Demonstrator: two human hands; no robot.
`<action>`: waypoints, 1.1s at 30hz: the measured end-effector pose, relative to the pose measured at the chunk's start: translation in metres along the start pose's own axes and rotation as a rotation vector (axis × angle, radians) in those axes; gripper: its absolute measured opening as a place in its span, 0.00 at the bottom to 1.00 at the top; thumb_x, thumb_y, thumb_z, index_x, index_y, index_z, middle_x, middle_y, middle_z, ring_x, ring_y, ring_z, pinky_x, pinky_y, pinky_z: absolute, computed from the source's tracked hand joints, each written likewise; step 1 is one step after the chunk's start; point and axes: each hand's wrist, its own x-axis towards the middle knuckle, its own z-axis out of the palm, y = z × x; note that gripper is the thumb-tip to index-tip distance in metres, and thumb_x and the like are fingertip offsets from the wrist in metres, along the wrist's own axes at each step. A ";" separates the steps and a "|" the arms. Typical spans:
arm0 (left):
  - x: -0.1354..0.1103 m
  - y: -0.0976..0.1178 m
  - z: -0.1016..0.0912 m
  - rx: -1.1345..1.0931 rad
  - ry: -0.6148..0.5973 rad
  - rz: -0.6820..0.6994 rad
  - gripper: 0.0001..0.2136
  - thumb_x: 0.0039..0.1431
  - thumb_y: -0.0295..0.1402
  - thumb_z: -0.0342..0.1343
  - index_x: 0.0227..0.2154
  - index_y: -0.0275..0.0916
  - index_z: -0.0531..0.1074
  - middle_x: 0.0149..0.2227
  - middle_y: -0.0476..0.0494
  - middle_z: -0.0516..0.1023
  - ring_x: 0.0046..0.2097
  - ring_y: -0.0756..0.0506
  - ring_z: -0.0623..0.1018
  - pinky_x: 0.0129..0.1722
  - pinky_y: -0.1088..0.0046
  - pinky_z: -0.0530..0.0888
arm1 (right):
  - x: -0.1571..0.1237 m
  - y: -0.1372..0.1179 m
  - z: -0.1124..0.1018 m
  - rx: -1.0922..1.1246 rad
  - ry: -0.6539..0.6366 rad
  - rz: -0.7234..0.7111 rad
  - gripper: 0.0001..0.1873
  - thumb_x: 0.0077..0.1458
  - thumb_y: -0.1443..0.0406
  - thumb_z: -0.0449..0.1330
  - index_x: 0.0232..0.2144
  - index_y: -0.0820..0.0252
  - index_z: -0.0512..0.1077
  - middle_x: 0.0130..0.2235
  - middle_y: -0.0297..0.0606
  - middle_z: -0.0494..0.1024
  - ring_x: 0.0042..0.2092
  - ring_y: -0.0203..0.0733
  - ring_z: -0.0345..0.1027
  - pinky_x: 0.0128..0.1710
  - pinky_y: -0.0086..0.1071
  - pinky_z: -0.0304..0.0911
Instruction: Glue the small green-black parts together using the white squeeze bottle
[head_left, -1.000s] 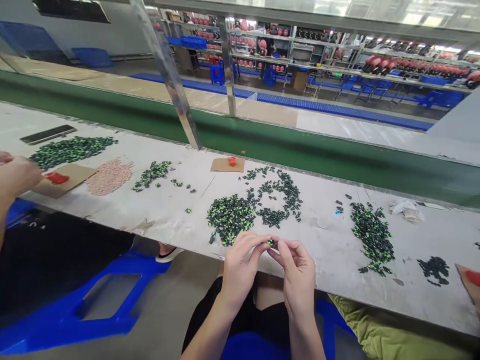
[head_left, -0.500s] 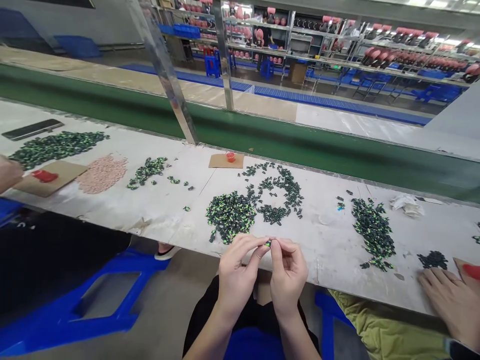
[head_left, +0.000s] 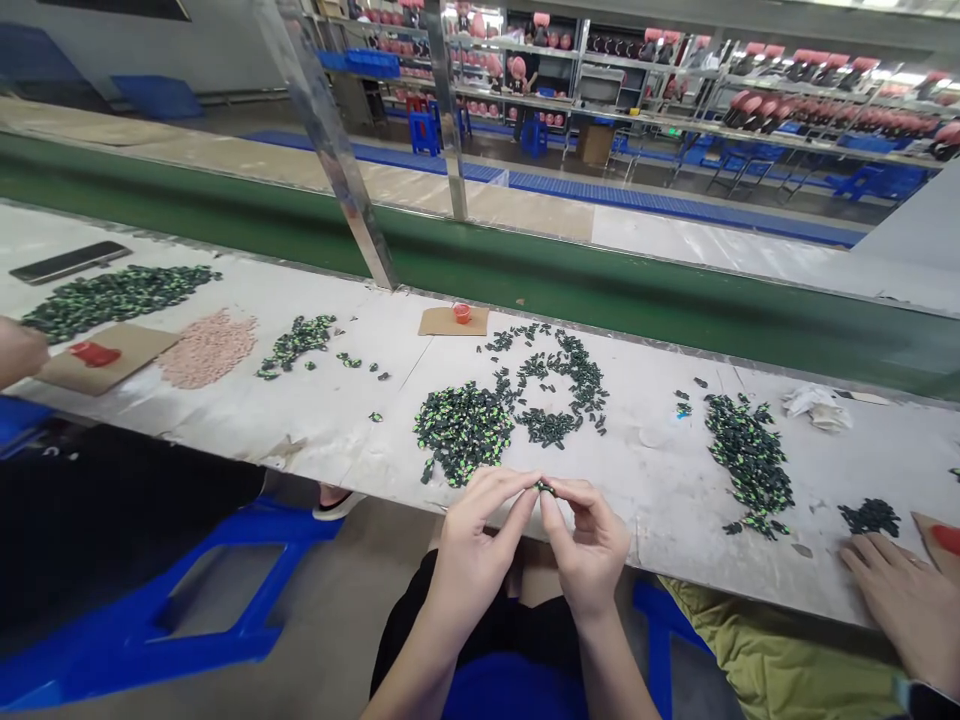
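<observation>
Between my fingertips is a small black and green part (head_left: pixel 544 487), largely covered by the fingers; its exact kind is too small to tell. My left hand (head_left: pixel 484 530) pinches it from the left with thumb and forefinger. From the right, my right hand (head_left: pixel 589 545) closes on it the same way. Just beyond my left hand lies a heap of black and green parts (head_left: pixel 463 430). Plain dark parts (head_left: pixel 581 375) are scattered in a loose ring to the right of that heap.
A red cap-like dish (head_left: pixel 461 313) stands on cardboard (head_left: pixel 435 322) at the table's back. Another black and green pile (head_left: pixel 746 465) lies right, near a co-worker's hand (head_left: pixel 900 590). Pink pieces (head_left: pixel 210 350) and a second co-worker's hand (head_left: pixel 19 352) are left. A green conveyor belt (head_left: pixel 600 290) runs behind.
My right hand has shifted slightly right and its fingers have loosened a little, showing more of the small part. My left hand stays nearly in place.
</observation>
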 end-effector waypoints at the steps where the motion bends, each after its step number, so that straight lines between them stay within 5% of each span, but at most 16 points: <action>1: 0.001 0.000 -0.001 0.015 -0.013 0.018 0.08 0.60 0.29 0.55 0.40 0.42 0.78 0.35 0.43 0.80 0.40 0.46 0.76 0.39 0.70 0.75 | 0.001 0.000 -0.002 -0.023 -0.009 -0.004 0.06 0.50 0.71 0.62 0.33 0.58 0.76 0.32 0.39 0.80 0.36 0.41 0.76 0.37 0.35 0.73; 10: 0.009 0.001 -0.012 0.076 -0.052 0.189 0.08 0.59 0.23 0.54 0.35 0.40 0.76 0.27 0.47 0.77 0.33 0.48 0.74 0.31 0.74 0.73 | 0.001 0.003 -0.012 -0.012 -0.097 0.135 0.08 0.47 0.68 0.66 0.34 0.57 0.75 0.30 0.37 0.81 0.33 0.41 0.77 0.37 0.36 0.74; 17: 0.012 -0.001 -0.016 0.145 -0.090 0.355 0.11 0.59 0.17 0.50 0.34 0.39 0.72 0.27 0.47 0.77 0.33 0.48 0.72 0.33 0.71 0.72 | 0.013 -0.003 -0.008 0.218 -0.137 0.260 0.17 0.44 0.70 0.66 0.26 0.54 0.59 0.24 0.28 0.75 0.30 0.36 0.72 0.33 0.31 0.70; 27: 0.013 -0.008 -0.017 0.276 -0.134 0.391 0.10 0.61 0.20 0.49 0.34 0.40 0.72 0.27 0.47 0.76 0.33 0.48 0.72 0.35 0.69 0.71 | 0.012 0.010 -0.007 0.250 -0.167 0.305 0.20 0.45 0.66 0.66 0.26 0.54 0.54 0.24 0.28 0.74 0.29 0.35 0.69 0.32 0.31 0.68; 33: 0.003 -0.021 -0.001 0.335 -0.242 0.302 0.10 0.63 0.24 0.49 0.40 0.41 0.73 0.29 0.46 0.77 0.34 0.46 0.73 0.36 0.68 0.71 | 0.015 0.028 -0.031 0.038 -0.258 0.338 0.12 0.45 0.61 0.66 0.25 0.57 0.64 0.25 0.33 0.76 0.29 0.38 0.72 0.31 0.30 0.70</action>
